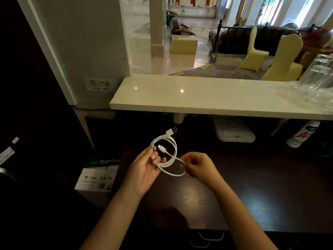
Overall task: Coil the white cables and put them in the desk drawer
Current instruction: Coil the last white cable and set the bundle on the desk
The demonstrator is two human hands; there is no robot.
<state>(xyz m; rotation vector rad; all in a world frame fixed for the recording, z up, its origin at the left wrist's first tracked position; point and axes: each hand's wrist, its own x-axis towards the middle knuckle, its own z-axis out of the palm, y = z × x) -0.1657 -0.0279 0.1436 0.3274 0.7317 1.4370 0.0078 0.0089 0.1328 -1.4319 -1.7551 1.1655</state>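
In the head view, a white cable (166,156) is being held in the air above the dark desk (252,186), in front of the pale counter (198,98). The cable is being kept in a small round coil of a few turns. The coil's near left side is being pinched by the left hand (146,166), thumb over curled fingers. A last loose loop, hanging below the coil, is being gripped by the right hand (198,166), whose fingers are curled round the cord. The USB plug (171,131) is sticking up beyond the coil towards the counter; the smaller plug (161,147) is lying inside the ring.

As a judgement, the coiling of this cable is being finished: only the last loop is waiting to be drawn in. Nothing is being stored yet. Drawer handles (210,238) are being glimpsed at the desk's near edge, and the drawer appears closed, so opening it and placing the coil are left. No other white cable is plainly being shown. A paper box (97,177) is sitting left of the desk.
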